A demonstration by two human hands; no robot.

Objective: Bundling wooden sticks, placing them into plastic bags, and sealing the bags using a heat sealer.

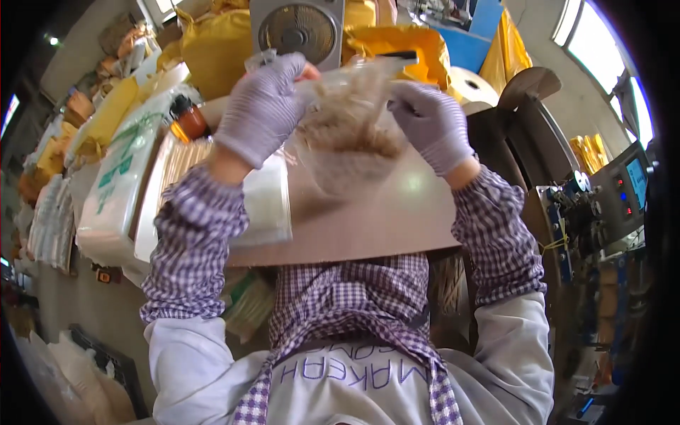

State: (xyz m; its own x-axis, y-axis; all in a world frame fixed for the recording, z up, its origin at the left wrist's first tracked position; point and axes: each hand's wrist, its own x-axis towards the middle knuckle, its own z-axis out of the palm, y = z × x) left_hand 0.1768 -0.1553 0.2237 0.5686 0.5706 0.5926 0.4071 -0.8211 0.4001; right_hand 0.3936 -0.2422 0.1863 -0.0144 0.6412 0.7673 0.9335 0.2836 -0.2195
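Observation:
A clear plastic bag [350, 142] hangs between my hands above the table, partly filled with brownish, shredded-looking matter that motion blurs. My left hand [265, 110], in a pale striped glove with bare fingertips, is closed on the bag's upper left edge. At the bag's upper right side, my right hand [433, 126] in a matching glove has its fingers curled together on the plastic. Below my left wrist lies a stack of flat clear bags [265, 205] on the brown tabletop [397, 219].
A fan [297, 34] faces me at the back, beside a yellow sack [219, 53]. Plastic-wrapped packs [117, 180] and a brown bottle [190, 117] stand on the left. To the right are a white roll [473, 86], a dark curved chute [513, 134] and a machine's control panel [623, 191].

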